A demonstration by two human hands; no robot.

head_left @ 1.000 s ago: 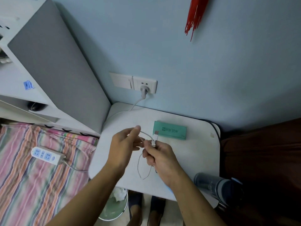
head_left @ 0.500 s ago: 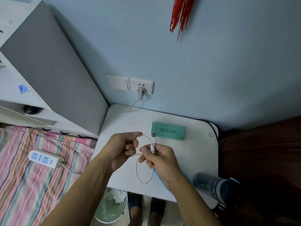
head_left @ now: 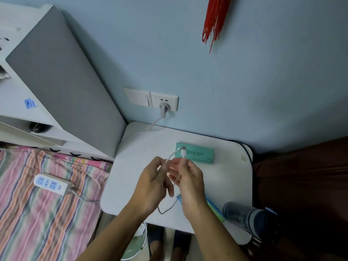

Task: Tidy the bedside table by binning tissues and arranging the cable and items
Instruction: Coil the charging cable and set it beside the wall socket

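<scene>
Above the worktop's [head_left: 131, 166] middle, the left hand [head_left: 150, 183] and right hand [head_left: 190, 178] each pinch the white cable [head_left: 170, 157], plug end raised, its slack looped toward the front edge, apparently for coiling.

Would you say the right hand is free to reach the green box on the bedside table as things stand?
Probably yes for the path: the green box lies just beyond the right hand with nothing between. But that hand is holding the white cable, shared with the left hand.
</scene>
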